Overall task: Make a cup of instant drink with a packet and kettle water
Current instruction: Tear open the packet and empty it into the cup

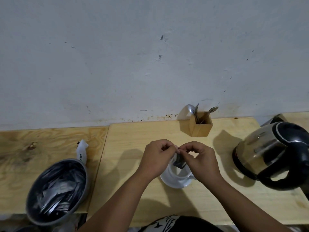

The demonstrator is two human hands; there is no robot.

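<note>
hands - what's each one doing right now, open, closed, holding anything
Left hand: closed, pinching the top of the packet above the cup.
Right hand: closed, pinching the same packet top.

Dim, soft-focus view; wide-angle bending at edges, faint shadows.

Head cam, fwd-down, close over worktop (167, 198)

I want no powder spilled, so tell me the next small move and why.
Probably tear the packet open where it is. The left hand and right hand both pinch its top edge, and it hangs right above the white cup, so the powder should drop in.
</note>
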